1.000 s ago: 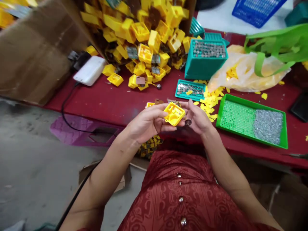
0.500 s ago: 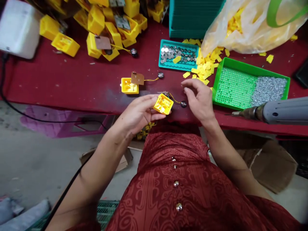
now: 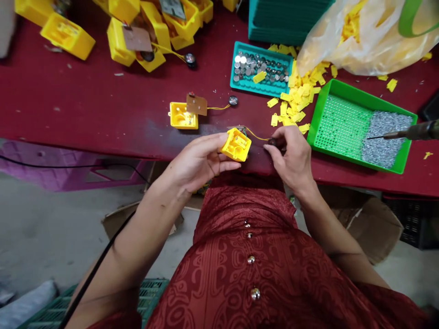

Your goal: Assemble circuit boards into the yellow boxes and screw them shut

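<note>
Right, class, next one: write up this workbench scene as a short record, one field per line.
Left hand: holds a yellow case, open side up
Right hand: round black part between finger and thumb
Behind left hand: second case, brown board over its edge
Teal tray: silver discs
Green basket: metal bits, right end
Between containers: loose yellow tabs

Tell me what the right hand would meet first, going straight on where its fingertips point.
Beyond the thin wire trailing from its fingers, the right hand would probably meet the yellow box held by the left hand; their relative heights are unclear.
</note>
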A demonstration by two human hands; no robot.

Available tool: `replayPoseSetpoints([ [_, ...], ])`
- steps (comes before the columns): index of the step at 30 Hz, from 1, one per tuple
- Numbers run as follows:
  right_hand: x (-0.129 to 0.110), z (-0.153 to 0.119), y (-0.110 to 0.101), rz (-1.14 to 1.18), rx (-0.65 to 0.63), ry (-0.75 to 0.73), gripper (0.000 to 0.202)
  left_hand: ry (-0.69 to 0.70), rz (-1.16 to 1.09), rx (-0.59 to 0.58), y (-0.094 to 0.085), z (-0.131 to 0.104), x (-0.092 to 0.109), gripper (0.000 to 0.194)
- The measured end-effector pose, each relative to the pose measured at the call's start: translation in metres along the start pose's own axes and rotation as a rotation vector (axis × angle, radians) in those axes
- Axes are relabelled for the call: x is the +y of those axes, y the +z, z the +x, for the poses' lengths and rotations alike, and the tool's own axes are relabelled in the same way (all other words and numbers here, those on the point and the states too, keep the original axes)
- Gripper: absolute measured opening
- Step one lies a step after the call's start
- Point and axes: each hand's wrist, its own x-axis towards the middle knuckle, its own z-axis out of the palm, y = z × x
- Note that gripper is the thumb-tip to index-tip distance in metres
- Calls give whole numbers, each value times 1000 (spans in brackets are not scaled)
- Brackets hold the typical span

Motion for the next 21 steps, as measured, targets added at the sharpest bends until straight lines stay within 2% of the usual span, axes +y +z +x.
replayPoseSetpoints([
  [2,3,4,3,-13,46,-41,10,19,-10,5,1,1,0,18],
  [4,3,2,4,-39,38,-96,20,37,3,14,3,2,0,17],
  [9,-3,-19,-16,-28,-195,-193,39,44,73,6,5,1,-2,15],
  [11,-4,-25,-27,-8,-211,-209,43,42,91,2,5,0,-2,16],
  [13,-5,-27,-33,-4,-153,-190,38,42,105,6,6,-1,-2,16],
  [16,-8,-27,-30,-26,-85,-152,18,41,106,10,7,-2,-2,13],
  [21,-13,-26,-18,-106,-146,-69,15,39,54,-32,7,-4,-4,14],
])
